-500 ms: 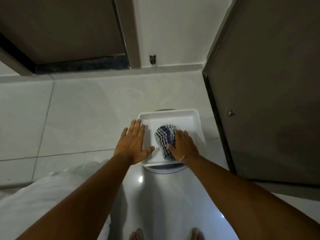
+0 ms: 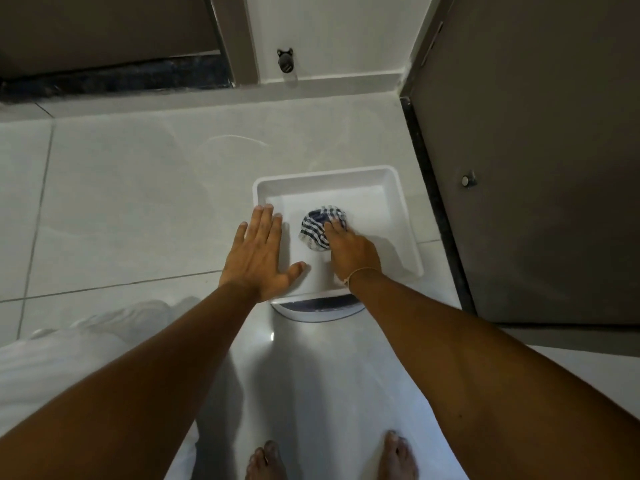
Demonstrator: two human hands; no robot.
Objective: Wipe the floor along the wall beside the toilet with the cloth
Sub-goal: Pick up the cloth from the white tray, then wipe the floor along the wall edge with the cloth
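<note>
A blue-and-white checked cloth [image 2: 320,225] lies bunched inside a white square tray [image 2: 391,188] on the floor. My right hand [image 2: 351,252] rests on the cloth's near right side, fingers pressed over it. My left hand [image 2: 258,254] lies flat and spread on the tray's left rim, thumb reaching into the tray, holding nothing. The tray stands on a round white base [image 2: 318,311] whose edge shows below it. No toilet is in view.
Pale floor tiles [image 2: 138,202] run to a white wall with a skirting [image 2: 346,81] and a black doorstop [image 2: 285,62]. A dark door [image 2: 536,168] stands at right, a dark doorway [image 2: 104,36] at upper left. White fabric [image 2: 69,358] and my bare feet [image 2: 266,460] sit below.
My right hand has shifted a little over the cloth, and the cloth looks more bunched and rounded. My left hand stays on the tray's left rim.
</note>
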